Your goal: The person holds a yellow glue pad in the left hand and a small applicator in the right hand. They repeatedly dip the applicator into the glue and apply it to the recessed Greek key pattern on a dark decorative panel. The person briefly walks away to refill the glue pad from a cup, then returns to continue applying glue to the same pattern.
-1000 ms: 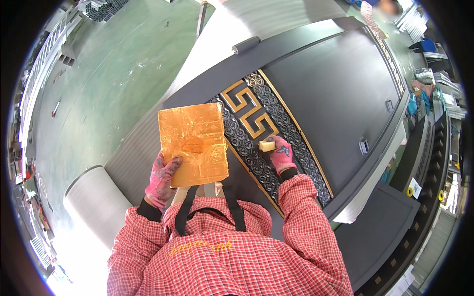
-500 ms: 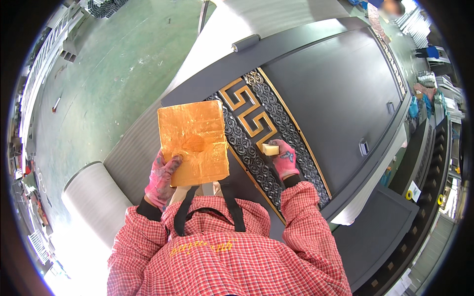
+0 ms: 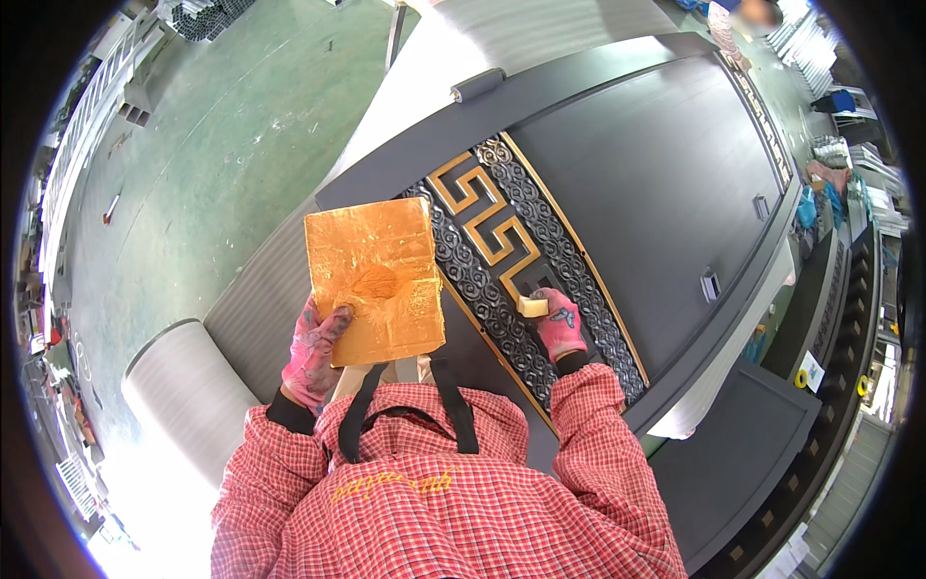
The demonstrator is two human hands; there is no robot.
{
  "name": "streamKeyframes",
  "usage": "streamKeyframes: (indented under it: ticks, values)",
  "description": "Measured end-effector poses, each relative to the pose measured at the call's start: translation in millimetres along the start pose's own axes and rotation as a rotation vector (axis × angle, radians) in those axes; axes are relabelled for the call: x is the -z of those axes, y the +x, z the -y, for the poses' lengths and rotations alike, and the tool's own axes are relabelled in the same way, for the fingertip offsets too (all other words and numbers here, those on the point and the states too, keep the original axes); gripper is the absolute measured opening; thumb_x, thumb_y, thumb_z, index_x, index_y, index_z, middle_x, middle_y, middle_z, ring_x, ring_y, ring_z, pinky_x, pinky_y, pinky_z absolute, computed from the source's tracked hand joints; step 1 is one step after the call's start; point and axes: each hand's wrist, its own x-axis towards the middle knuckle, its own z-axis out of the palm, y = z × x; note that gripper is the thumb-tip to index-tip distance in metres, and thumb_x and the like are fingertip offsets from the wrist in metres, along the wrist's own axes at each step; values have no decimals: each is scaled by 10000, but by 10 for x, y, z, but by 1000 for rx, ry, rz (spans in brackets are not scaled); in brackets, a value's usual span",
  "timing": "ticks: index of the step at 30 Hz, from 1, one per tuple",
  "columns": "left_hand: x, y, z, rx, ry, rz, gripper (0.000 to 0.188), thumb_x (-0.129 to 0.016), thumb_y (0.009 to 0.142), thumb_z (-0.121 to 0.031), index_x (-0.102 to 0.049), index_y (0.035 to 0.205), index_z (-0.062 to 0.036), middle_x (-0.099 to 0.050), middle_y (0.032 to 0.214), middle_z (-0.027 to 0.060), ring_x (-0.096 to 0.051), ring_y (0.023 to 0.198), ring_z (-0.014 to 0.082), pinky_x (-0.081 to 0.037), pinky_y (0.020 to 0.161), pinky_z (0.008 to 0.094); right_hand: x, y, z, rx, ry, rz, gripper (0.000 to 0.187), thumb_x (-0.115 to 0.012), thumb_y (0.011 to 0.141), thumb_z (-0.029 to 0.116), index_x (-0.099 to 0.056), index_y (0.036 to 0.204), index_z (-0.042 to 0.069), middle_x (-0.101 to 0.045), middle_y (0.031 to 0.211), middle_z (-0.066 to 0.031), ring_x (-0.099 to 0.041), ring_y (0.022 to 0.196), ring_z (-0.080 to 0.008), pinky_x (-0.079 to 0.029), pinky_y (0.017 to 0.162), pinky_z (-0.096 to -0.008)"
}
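My left hand (image 3: 316, 355), in a stained pink glove, grips the lower left corner of a flat board (image 3: 374, 323) coated in gold-orange paint. A wet-looking smear of paint lies at the board's middle. Between the fingers of my right hand (image 3: 560, 326), also gloved in pink, is a small pale yellow sponge block (image 3: 532, 307). The sponge rests at the lower end of a raised gold key-pattern strip (image 3: 494, 241) on a dark grey door panel (image 3: 637, 164). Silvery-black scrollwork bands (image 3: 473, 280) run along both sides of that strip.
A roll of pale sheeting (image 3: 183, 386) stands at the left by the green floor (image 3: 222, 174). Another dark panel (image 3: 733, 463) lies at the lower right, next to a long dark frame (image 3: 820, 415). Another person's patterned sleeve (image 3: 721, 29) shows at the far end of the door.
My right hand has shifted down along the key pattern with the sponge, slightly to the right. The painted board in my left hand has moved very slightly left.
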Motion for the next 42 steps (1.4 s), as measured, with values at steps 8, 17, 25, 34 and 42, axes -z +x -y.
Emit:
streamKeyframes:
  ticks: [8,17,25,34,42]
  values:
    - [-90,-47,-11,-15,30,8,508,-618,929,-162,-388,1372,-64,-538,1276,67,-573,1141,212,-514,936,372,59,-171,-84,62,-119,-46,300,-756,708,-17,-657,981,58,-698,933,-104,-689,849,-244,-539,744,-309]
    - [-171,-91,7,21,59,-5,494,-602,930,-141,-390,1370,-65,-543,1245,54,-575,1109,186,-508,928,346,-41,-249,-299,50,150,-156,334,-758,692,-28,-641,992,62,-694,953,-95,-682,859,-221,-538,757,-301]
    - [-74,-120,58,15,49,-38,459,-595,927,-118,-412,1344,-65,-564,1185,37,-595,1056,164,-533,887,337,161,-102,-288,-12,-46,-279,287,-722,701,-9,-655,970,67,-673,982,-118,-664,890,-299,-527,772,-339]
    - [-176,-72,65,13,66,-2,465,-620,923,-136,-423,1337,-54,-572,1190,41,-590,1083,168,-529,900,342,114,-110,-325,91,-14,-147,343,-733,682,-23,-635,993,83,-671,966,-128,-659,907,-324,-531,768,-357]
    - [-178,-76,62,49,80,-31,521,-643,915,-190,-408,1360,-54,-542,1267,63,-565,1142,198,-498,947,357,267,-33,-170,137,3,-38,324,-733,701,-4,-640,1001,72,-673,956,-136,-665,892,-310,-528,780,-343]
